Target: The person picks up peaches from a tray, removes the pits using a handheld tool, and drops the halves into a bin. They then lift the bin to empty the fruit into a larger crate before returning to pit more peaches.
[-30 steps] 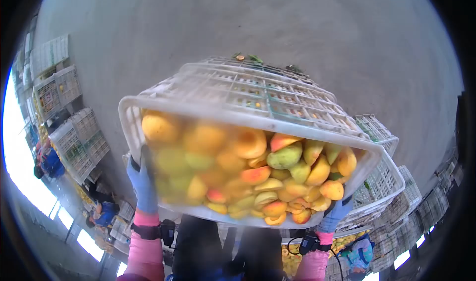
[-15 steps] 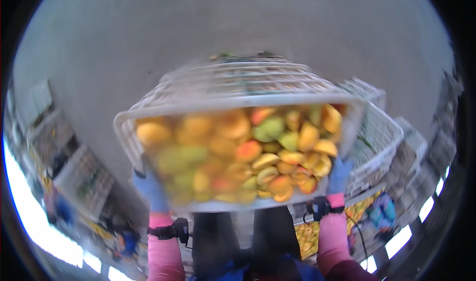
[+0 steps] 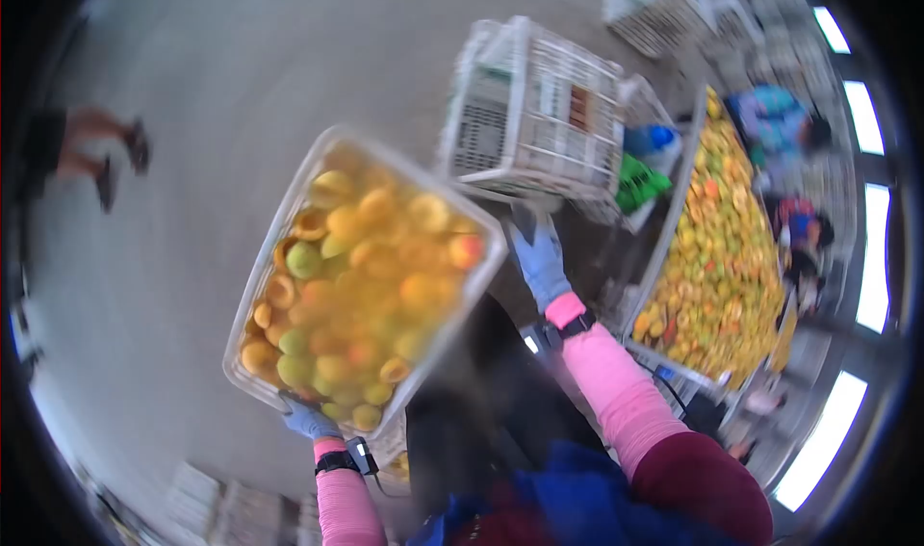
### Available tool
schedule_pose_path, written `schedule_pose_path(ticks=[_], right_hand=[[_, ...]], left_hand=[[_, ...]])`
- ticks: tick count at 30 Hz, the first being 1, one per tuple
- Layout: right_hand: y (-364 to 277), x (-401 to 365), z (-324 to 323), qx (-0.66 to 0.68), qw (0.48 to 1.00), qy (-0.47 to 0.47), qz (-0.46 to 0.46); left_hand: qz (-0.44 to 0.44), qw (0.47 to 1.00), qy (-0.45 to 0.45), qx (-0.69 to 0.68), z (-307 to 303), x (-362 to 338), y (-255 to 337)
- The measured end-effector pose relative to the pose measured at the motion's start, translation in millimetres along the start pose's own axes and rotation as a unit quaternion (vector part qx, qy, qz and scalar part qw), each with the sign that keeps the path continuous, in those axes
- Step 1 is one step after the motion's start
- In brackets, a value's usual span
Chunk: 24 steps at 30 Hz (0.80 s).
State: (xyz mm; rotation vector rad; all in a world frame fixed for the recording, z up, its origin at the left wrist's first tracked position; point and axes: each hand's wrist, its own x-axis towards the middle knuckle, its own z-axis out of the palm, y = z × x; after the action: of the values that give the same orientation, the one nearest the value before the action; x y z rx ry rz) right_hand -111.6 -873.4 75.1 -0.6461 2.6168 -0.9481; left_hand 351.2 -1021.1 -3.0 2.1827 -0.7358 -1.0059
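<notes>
A white plastic crate (image 3: 252, 305) full of yellow, orange and green peach-like fruit (image 3: 375, 257), many of them cut in halves, is in front of me on the left. My left hand (image 3: 310, 419), in a light blue glove, grips the crate at its near left corner, most of the fingers hidden behind the rim. Off the crate's right side, my right hand (image 3: 541, 257), gloved the same way, is open with fingers stretched forward. Its fingertips are close to the base of a stack of empty-looking white crates (image 3: 568, 113).
A long bin of cut fruit (image 3: 717, 257) runs along the right, with people (image 3: 784, 127) seated beyond it. A green bag (image 3: 640, 182) and a blue item (image 3: 650, 140) lie beside the stack. A person's legs (image 3: 101, 146) show at far left. More crates (image 3: 659, 12) stand behind.
My view has swung round to the right-hand side. My right hand has let go of the fruit crate and moved right; my left hand still grips it, and the crate now sits tilted on the left.
</notes>
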Motion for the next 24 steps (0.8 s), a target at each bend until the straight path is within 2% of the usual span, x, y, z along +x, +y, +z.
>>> schedule_pose_path(ticks=[1, 3, 4, 5, 6, 7, 8, 9, 10, 11, 12, 13, 14, 15, 17, 19, 21, 23, 24], right_hand=[[22.3, -35.1, -29.7, -0.027, 0.999, 0.013, 0.036], [75.5, -124.0, -84.2, -0.014, 0.984, -0.062, 0.165], [90.9, -170.1, -114.2, -0.039, 0.968, -0.145, 0.202], [132.5, -224.4, -130.1, -0.021, 0.948, -0.198, 0.246], [124.8, -269.1, -166.4, -0.094, 0.932, -0.249, 0.246], [174.4, -349.0, -170.7, -0.115, 0.951, -0.195, 0.21], [158.7, -382.2, -191.9, -0.073, 0.923, -0.141, 0.35], [209.6, -462.3, -187.1, -0.129, 0.919, -0.13, 0.348], [251.3, -544.0, -175.7, -0.098, 0.887, -0.063, 0.447], [269.6, -597.2, -163.7, -0.064, 0.84, 0.004, 0.539], [241.4, -606.9, -174.0, 0.07, 0.78, 0.063, 0.619], [213.9, -619.6, -184.7, 0.203, 0.696, 0.119, 0.679], [219.8, -645.4, -171.9, 0.219, 0.638, 0.109, 0.73], [211.8, -658.9, -161.5, 0.26, 0.633, 0.094, 0.723], [187.1, -659.4, -148.2, 0.335, 0.625, 0.066, 0.702], [172.4, -632.2, -138.3, 0.288, 0.741, 0.028, 0.606], [170.6, -616.4, -143.7, 0.225, 0.841, -0.017, 0.491], [196.1, -617.5, -140.2, 0.15, 0.886, -0.064, 0.433], [205.9, -617.4, -138.3, 0.112, 0.904, -0.085, 0.403]], left_hand=[[-0.003, 0.998, -0.062, -0.018, -8.3, 8.5, -11.3], [-0.015, 0.98, -0.19, -0.048, -15.6, 24.8, -23.2], [-0.022, 0.974, -0.224, 0.03, -18.9, 20.6, -15.0], [-0.022, 0.963, -0.248, 0.107, -24.0, 17.0, -2.9], [-0.006, 0.943, -0.228, 0.244, -26.6, 20.2, 6.6], [0.013, 0.906, -0.19, 0.377, -46.3, 20.4, 28.0], [0.124, 0.891, -0.128, 0.418, -55.6, 24.1, 36.8], [0.233, 0.861, -0.064, 0.448, -54.9, 23.1, 44.9], [0.269, 0.856, -0.042, 0.44, -51.7, 13.7, 61.2], [0.289, 0.854, -0.071, 0.428, -44.5, -3.6, 79.3], [0.306, 0.851, -0.1, 0.415, -33.4, -25.0, 94.4], [0.323, 0.846, -0.127, 0.404, -22.9, -44.0, 106.7], [0.346, 0.855, -0.223, 0.315, -10.5, -56.6, 111.4], [0.383, 0.839, -0.256, 0.29, 8.9, -63.7, 115.9], [0.422, 0.798, -0.268, 0.336, 35.4, -152.6, 141.5], [0.403, 0.782, -0.387, 0.276, 68.0, -216.4, 147.4], [0.457, 0.733, -0.427, 0.268, 113.7, -239.6, 135.3], [0.43, 0.733, -0.465, 0.249, 127.2, -333.5, 134.6], [0.429, 0.712, -0.48, 0.28, 146.0, -350.6, 133.5]])
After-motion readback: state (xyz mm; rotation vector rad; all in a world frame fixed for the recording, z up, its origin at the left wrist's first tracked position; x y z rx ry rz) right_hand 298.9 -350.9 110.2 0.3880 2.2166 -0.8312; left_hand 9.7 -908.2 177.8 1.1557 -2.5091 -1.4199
